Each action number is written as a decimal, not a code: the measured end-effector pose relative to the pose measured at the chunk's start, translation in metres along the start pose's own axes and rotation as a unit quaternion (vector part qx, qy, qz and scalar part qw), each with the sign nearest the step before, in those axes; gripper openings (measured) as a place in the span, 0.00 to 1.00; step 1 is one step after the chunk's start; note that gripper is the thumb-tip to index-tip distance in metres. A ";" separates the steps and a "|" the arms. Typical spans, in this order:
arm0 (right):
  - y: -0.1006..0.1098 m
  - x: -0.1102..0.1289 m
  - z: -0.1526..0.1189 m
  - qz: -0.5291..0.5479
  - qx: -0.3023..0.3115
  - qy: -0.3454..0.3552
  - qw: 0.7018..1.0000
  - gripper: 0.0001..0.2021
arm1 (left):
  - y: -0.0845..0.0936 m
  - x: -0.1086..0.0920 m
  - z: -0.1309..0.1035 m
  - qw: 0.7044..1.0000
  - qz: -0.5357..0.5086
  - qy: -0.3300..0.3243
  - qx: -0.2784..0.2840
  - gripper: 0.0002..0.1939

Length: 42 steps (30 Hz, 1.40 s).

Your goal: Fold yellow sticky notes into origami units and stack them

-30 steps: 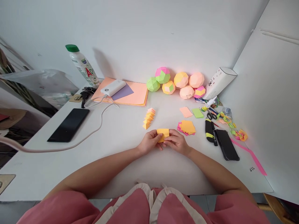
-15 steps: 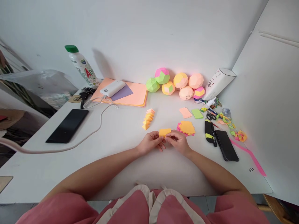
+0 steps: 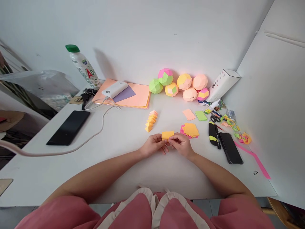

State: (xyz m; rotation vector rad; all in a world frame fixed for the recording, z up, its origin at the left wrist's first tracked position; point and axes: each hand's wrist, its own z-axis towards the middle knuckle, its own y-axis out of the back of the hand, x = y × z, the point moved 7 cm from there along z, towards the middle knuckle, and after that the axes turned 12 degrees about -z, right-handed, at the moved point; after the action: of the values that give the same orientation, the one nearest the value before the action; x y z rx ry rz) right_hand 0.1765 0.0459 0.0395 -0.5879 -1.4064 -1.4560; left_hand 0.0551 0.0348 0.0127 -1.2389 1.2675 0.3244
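A small orange paper [image 3: 168,135] is held between both hands above the white table. My left hand [image 3: 153,145] pinches its left side, and my right hand [image 3: 181,144] pinches its right side and lower edge. To the left and just beyond it lies a short row of folded orange paper pieces [image 3: 151,121], with a peach one at the far end. Right of the hands sits a pile of orange sheets [image 3: 191,129] over pink ones. Farther back are a peach sheet [image 3: 189,114] and a green sheet [image 3: 201,115].
Several faceted paper balls [image 3: 184,82] stand by the wall. Scissors [image 3: 215,118], a cutter [image 3: 213,133] and a phone [image 3: 230,148] lie right. At left are a black tablet [image 3: 68,128], a cable, a power bank [image 3: 114,90] and a bottle [image 3: 83,67].
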 end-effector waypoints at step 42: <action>-0.011 -0.018 0.001 0.063 0.124 -0.124 0.982 0.15 | 0.005 0.005 0.000 0.998 0.022 0.053 -0.038 0.19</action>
State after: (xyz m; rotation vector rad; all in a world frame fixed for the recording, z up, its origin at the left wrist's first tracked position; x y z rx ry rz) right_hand 0.1739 0.0510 0.0192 -0.7029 -1.6831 -1.1136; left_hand 0.0532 0.0346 0.0056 -1.3074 1.3859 0.3454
